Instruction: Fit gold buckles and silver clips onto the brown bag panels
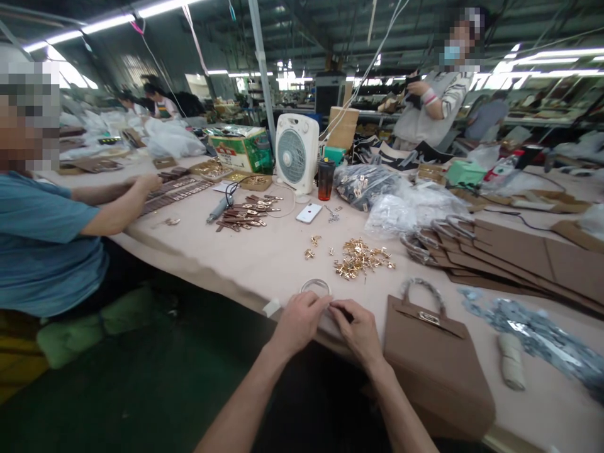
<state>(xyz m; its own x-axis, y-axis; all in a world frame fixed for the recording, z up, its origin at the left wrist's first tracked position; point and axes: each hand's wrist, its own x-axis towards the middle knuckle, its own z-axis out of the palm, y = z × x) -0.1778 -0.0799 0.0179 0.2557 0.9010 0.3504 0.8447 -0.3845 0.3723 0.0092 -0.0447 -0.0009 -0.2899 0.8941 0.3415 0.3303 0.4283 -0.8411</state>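
My left hand (298,319) and my right hand (358,332) meet at the table's front edge, fingertips pinched close together. Whatever they grip is too small or hidden to name. Just beyond my left fingers lies a pale ring, like a roll of tape (316,281). A small white piece (271,307) sits at the edge to the left. To the right of my right hand is a brown handbag (431,358) with a wrapped handle and a metal clasp (428,318). Ahead is a heap of small gold-coloured metal fittings (358,259).
A phone (309,213), a white fan (297,154) and brown straps with metal fittings (248,214) lie farther back. Stacked brown bag panels (533,255), plastic-wrapped parts (542,340) and a beige roll (511,362) are on the right. A co-worker (47,233) works at the left.
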